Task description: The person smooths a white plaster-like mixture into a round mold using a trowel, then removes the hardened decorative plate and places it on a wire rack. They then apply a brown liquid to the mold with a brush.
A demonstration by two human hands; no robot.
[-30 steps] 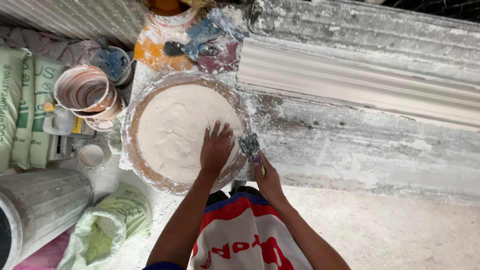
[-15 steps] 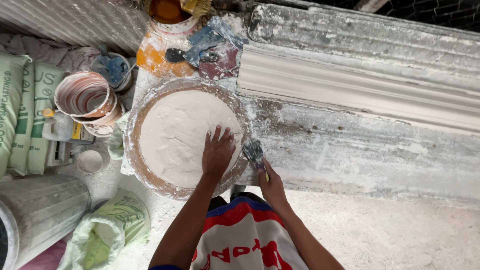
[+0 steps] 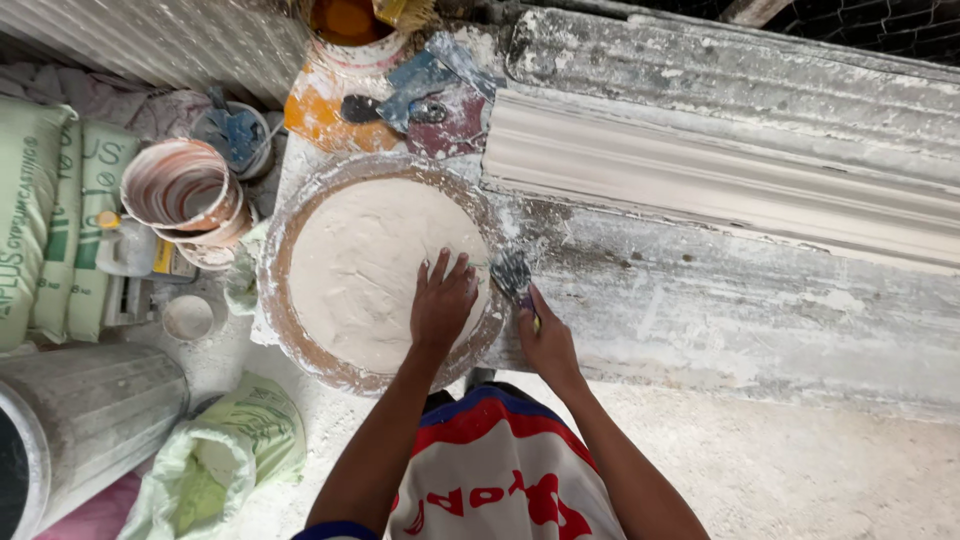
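A round mould [image 3: 290,330] with a brown rim lies on the plaster-caked bench, filled with smooth white plaster [image 3: 350,265]. My left hand [image 3: 442,303] rests flat on the plaster at its right side, fingers spread. My right hand [image 3: 545,340] is just right of the mould's rim and grips a small putty knife [image 3: 511,273], whose blade points up along the rim. My forearms and a red, white and blue shirt fill the bottom middle.
A long white cornice moulding [image 3: 720,180] lies along the bench at the right. Stained buckets [image 3: 185,195], an orange pot [image 3: 345,30] and scrapers [image 3: 420,95] stand behind the mould. Green plaster sacks [image 3: 50,210], a metal bin [image 3: 80,420] and an open bag [image 3: 230,450] are at the left.
My left hand has slid slightly toward the mould's lower right on the plaster. The right hand with the putty knife stays beside the rim.
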